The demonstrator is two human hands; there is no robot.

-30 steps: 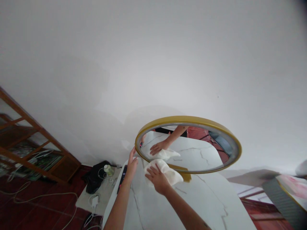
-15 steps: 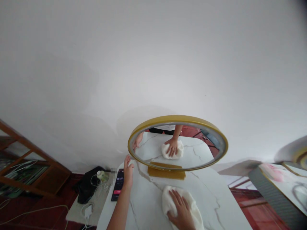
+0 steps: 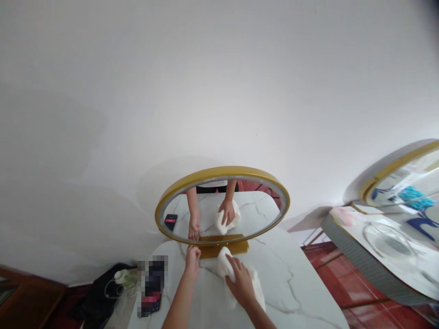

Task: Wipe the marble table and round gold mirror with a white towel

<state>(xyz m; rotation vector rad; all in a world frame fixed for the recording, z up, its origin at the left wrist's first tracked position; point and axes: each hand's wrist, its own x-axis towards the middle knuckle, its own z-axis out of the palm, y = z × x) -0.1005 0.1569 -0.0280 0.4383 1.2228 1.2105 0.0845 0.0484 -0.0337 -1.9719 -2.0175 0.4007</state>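
Note:
A white cloth lies bunched on the white marbled table, its front end raised close to the gold mirror base. My right hand is wrapped over it, thumb on the left side. At the left end of the gold base, my left hand has its fingers curled against the base or the lower mirror rim; which of them it grips is hard to tell. The oval gold-framed mirror stands over the base and reflects both hands and the cloth.
A phone, partly pixelated, lies at the table's left edge. Left of it are a bottle, cables and a black bag. Another table with a gold-rimmed mirror stands at right. A white wall rises behind.
My left hand has moved from beside the phone to the mirror base. My right hand has pushed the cloth forward towards the base and closed more around it. The view has turned right.

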